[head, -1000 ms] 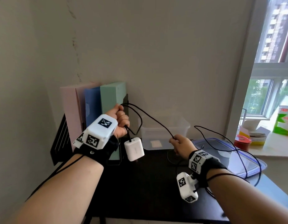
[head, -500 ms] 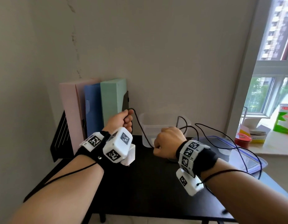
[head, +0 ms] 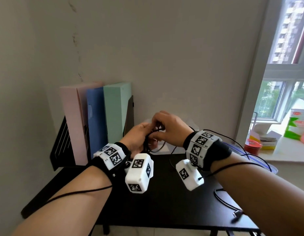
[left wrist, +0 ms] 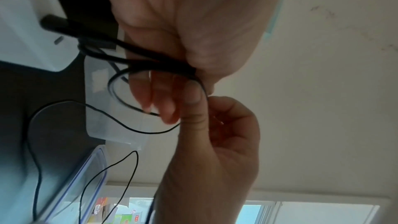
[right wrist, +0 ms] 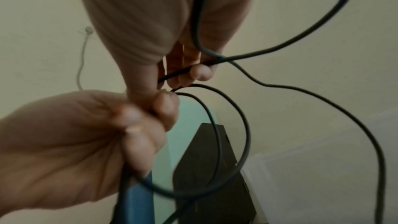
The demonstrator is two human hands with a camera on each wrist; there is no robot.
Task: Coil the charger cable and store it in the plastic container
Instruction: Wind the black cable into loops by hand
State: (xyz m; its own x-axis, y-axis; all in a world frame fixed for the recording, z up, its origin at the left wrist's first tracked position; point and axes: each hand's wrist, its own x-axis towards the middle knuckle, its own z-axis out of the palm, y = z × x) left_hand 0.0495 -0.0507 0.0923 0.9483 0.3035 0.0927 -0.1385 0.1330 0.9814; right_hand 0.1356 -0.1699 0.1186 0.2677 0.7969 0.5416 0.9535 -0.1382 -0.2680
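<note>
Two forearms reach in from the near edge of the head view, each wearing a black band with white marker cubes that hide the wrists. On the near right of the black table (head: 165,201), a loose stretch of the charger cable (head: 223,200) lies curved on the surface and ends in a small plug at the right edge; the plug's shape is hard to make out. Farther in, above the middle of the table, the left hand (head: 136,139) and right hand (head: 170,128) meet, fingers touching. The left hand is clenched round several gathered loops of the cable, its fingers curled over the bundle in the left wrist view, where the strands blur together so that their count cannot be told. The right hand pinches one strand between thumb and fingertips, right against the left hand's fingers; in the right wrist view two loops hang below the grip. The white charger block (left wrist: 28,28) shows only in the left wrist view, cut off at the left edge, with the cable's thick end plugged into it; in the head view the left marker cube covers it. Beyond the hands, the clear plastic container (head: 195,126) is almost wholly hidden, only a pale corner showing past the right hand. Its blue-rimmed lid (head: 260,159) lies flat to the right, partly covered by the right arm. At the far left, pink, blue and green folders (head: 117,113) stand upright against the wall.
</note>
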